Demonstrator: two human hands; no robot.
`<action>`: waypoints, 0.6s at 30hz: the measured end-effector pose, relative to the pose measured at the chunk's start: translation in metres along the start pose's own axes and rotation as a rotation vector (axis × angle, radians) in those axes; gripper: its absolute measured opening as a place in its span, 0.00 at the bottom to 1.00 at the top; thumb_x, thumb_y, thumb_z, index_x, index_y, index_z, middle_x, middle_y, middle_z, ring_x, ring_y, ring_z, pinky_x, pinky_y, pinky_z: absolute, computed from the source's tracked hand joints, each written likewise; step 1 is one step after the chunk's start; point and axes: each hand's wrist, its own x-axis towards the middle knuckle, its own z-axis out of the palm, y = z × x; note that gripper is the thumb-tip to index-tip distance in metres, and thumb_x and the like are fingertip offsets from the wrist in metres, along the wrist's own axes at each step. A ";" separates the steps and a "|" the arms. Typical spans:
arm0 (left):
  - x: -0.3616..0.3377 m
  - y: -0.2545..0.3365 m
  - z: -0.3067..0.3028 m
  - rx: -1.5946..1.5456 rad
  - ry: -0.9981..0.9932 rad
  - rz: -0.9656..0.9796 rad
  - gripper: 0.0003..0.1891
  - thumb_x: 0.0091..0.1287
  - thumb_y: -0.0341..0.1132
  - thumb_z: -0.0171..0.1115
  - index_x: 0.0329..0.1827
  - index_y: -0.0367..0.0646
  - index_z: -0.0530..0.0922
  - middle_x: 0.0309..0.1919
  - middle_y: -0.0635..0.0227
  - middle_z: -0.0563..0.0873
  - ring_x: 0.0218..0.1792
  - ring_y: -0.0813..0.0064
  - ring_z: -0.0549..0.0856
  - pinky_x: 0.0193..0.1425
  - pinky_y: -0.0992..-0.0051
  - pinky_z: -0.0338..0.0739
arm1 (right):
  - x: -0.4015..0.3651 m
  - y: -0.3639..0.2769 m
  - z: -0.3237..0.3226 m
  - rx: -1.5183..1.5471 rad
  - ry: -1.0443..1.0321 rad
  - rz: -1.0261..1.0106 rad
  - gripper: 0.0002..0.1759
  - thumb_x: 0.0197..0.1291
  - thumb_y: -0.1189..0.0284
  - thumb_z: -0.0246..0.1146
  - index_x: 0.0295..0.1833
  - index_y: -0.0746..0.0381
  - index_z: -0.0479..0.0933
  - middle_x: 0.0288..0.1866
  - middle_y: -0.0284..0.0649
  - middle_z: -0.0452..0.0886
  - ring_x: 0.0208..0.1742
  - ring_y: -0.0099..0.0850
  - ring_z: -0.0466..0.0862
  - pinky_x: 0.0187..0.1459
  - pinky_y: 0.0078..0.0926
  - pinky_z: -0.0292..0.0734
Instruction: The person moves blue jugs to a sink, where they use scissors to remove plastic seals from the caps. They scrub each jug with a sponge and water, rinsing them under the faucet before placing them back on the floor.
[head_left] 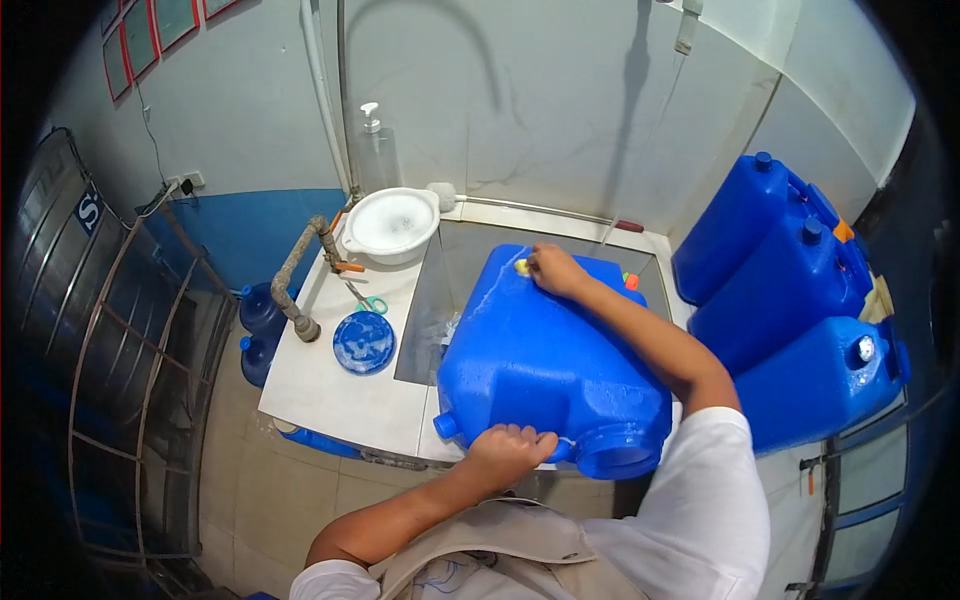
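Note:
A large blue jug (540, 350) lies on its side over the grey sink (450, 240), its wide mouth toward the person. My left hand (505, 455) is closed round the jug's handle near that mouth. Over the jug's far end, my right hand (552, 270) presses a small yellow sponge (522, 267) on the blue surface, its fingers bent together. White suds streak the plastic beside the sponge. Part of the sponge is hidden under the fingers.
Several blue jugs (770, 290) stand at the right. Left of the sink are a white basin (391, 224) of suds, a round blue lid (364, 342), scissors (372, 304), a pump bottle (378, 155) and a bent pipe (291, 270). A metal frame (135, 330) stands farther left.

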 end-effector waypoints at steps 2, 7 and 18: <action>-0.001 0.000 0.002 -0.013 0.002 0.000 0.06 0.53 0.36 0.57 0.22 0.52 0.68 0.13 0.74 0.73 0.14 0.77 0.78 0.17 0.76 0.72 | 0.005 0.003 -0.009 0.001 -0.048 0.033 0.09 0.47 0.76 0.56 0.30 0.67 0.81 0.36 0.55 0.79 0.39 0.53 0.79 0.44 0.46 0.75; 0.000 0.001 -0.002 -0.013 -0.014 -0.022 0.06 0.52 0.35 0.57 0.22 0.52 0.68 0.13 0.74 0.73 0.14 0.77 0.78 0.17 0.76 0.72 | 0.014 0.014 0.011 -0.031 0.037 0.050 0.09 0.47 0.75 0.57 0.29 0.67 0.80 0.34 0.56 0.79 0.38 0.52 0.80 0.42 0.46 0.75; -0.003 0.001 0.004 -0.062 -0.024 -0.007 0.05 0.52 0.34 0.57 0.23 0.51 0.69 0.13 0.72 0.75 0.14 0.75 0.79 0.17 0.75 0.74 | -0.009 -0.026 -0.015 0.159 -0.097 0.090 0.11 0.49 0.73 0.56 0.36 0.66 0.80 0.38 0.53 0.78 0.42 0.51 0.78 0.45 0.46 0.73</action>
